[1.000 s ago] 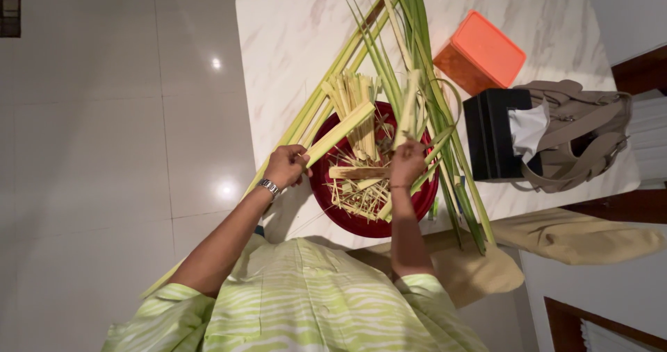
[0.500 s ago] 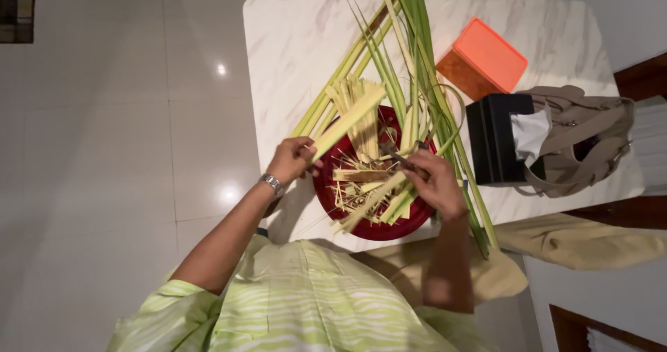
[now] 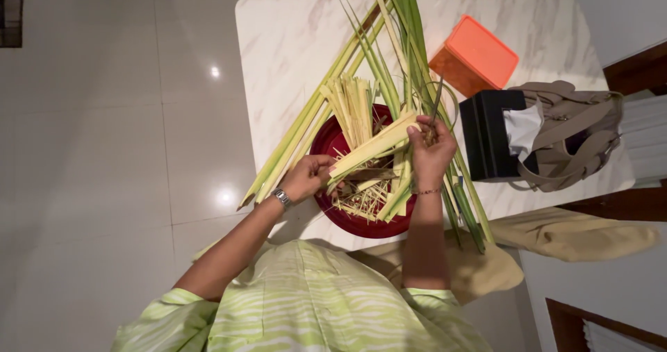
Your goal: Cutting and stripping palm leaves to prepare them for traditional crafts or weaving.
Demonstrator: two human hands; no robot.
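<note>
From the head view, a pale leaf strip (image 3: 372, 147) is held over the red bowl (image 3: 332, 135), spanning both hands. Its lower end is pinched in the left hand (image 3: 309, 177), fingers pressed together around it; its upper end is met by the right hand (image 3: 431, 151), which is also closed on a thin knife (image 3: 435, 102) (blade pointing away from the body). Cut strips (image 3: 356, 105) and trimmings are piled in the bowl. Long green fronds (image 3: 410, 39) are laid across the marble table (image 3: 292, 39), beside the bowl. An orange box (image 3: 479, 52), a black tissue box (image 3: 490, 137) and a beige bag (image 3: 577, 133) are seen well to the right.
</note>
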